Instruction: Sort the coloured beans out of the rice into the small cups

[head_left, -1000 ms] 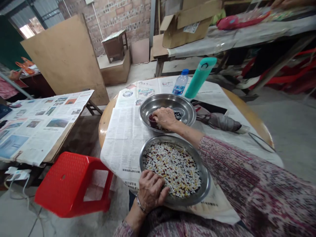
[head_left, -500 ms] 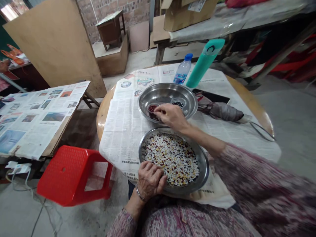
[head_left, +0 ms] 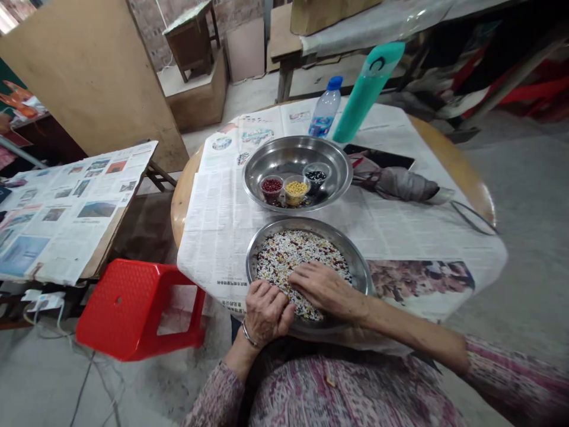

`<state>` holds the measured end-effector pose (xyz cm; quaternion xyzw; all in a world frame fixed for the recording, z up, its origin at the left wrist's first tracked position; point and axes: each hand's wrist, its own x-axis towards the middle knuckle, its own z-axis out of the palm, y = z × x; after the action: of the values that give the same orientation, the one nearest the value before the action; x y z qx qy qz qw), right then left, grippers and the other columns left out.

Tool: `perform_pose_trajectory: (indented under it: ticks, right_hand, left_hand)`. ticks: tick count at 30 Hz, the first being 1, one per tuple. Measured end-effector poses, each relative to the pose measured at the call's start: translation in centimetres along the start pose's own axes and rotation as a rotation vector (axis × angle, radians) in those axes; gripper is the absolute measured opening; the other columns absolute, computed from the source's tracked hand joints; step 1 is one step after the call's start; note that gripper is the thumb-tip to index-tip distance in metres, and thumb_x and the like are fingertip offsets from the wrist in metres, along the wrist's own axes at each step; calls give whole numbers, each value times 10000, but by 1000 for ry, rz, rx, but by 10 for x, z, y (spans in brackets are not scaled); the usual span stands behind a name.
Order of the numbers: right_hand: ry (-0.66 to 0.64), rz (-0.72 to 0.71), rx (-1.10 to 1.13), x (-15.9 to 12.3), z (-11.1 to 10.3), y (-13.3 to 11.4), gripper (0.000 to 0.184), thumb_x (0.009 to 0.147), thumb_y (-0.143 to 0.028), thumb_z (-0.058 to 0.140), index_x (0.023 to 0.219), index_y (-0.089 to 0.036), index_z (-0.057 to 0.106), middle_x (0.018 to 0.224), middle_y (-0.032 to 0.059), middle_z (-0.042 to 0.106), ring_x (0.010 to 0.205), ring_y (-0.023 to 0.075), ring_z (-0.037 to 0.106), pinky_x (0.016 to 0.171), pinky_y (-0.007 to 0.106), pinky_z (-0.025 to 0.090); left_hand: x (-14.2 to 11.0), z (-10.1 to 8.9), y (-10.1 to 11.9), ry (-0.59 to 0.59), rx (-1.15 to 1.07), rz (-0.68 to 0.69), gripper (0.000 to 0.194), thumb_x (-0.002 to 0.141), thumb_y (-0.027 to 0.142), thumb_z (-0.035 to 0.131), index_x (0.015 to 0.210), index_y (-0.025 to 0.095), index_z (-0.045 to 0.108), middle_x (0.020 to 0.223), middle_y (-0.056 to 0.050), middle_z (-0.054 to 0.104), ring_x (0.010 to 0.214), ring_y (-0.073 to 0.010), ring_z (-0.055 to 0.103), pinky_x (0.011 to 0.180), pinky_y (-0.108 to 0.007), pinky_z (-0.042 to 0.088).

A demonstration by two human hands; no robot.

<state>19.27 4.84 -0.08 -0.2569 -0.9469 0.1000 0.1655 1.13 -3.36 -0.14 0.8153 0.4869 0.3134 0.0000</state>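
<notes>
Close to my body stands a steel basin (head_left: 364, 279) filled with mixed white grains, dark red beans and yellow beans (head_left: 306, 249). My left hand (head_left: 267, 311), with a bracelet at the wrist, is curled over the basin's near left rim. Over the mix is my right hand (head_left: 326, 290), its fingers bent together and the tips down among the grains; what they pinch is hidden. Behind it, a second steel basin (head_left: 288, 153) contains small clear cups: one of red beans (head_left: 272, 186), one of yellow beans (head_left: 296, 190) and one of black beans (head_left: 316, 175).
Newspaper (head_left: 208, 219) covers the round table. At its back are a water bottle (head_left: 326, 107) and a teal flask (head_left: 368, 92). A dark phone (head_left: 386, 156) and folded umbrella (head_left: 400, 182) lie right. A red stool (head_left: 120, 305) stands left, beside another newspaper-covered table (head_left: 66, 225).
My right hand has moved from the cups in the far basin back down into the grain mix in the near basin. My left hand stays at the rim. The view has tilted down slightly.
</notes>
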Motion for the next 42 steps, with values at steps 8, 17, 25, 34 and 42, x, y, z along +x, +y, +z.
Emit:
perform_pose_trajectory:
  ticks: [8, 17, 25, 34, 42]
  right_hand:
    - [132, 333, -150, 24, -15, 41, 230, 967, -252, 461, 1035, -161, 660, 985, 116, 665, 943, 257, 577, 802, 362, 414]
    - [20, 105, 164, -1, -14, 0, 187, 974, -241, 469, 983, -201, 651, 929, 70, 624, 878, 185, 586, 770, 304, 479]
    - [-96, -93, 136, -9, -7, -11, 212, 986, -275, 465, 943, -179, 650, 932, 72, 631, 858, 190, 558, 763, 321, 463]
    - [21, 97, -15, 20, -6, 27, 262, 925, -106, 443, 1081, -166, 644, 1005, 106, 638, 944, 214, 593, 802, 319, 478]
    - [19, 234, -7, -24, -16, 28, 215, 974, -224, 436, 1014, -190, 645, 922, 78, 665, 818, 186, 642, 713, 291, 486]
  left_hand:
    - [0, -2, 1, -46, 10, -20, 303, 958, 269, 398, 723, 188, 570, 680, -32, 581, 714, -177, 506, 801, -369, 398]
    - [1, -2, 1, -52, 33, -13, 298, 955, 260, 389, 729, 193, 572, 684, -37, 581, 726, -187, 513, 804, -368, 408]
    - [0, -1, 1, -54, 32, -21, 297, 952, 249, 384, 732, 193, 577, 687, -45, 584, 725, -190, 510, 799, -373, 415]
    - [2, -2, 2, -36, 27, -21, 301, 945, 226, 389, 702, 193, 564, 666, -36, 579, 707, -177, 495, 781, -366, 414]
    - [1, -1, 2, -17, 0, -20, 267, 939, 207, 414, 713, 187, 554, 689, -33, 597, 721, -172, 513, 802, -366, 411]
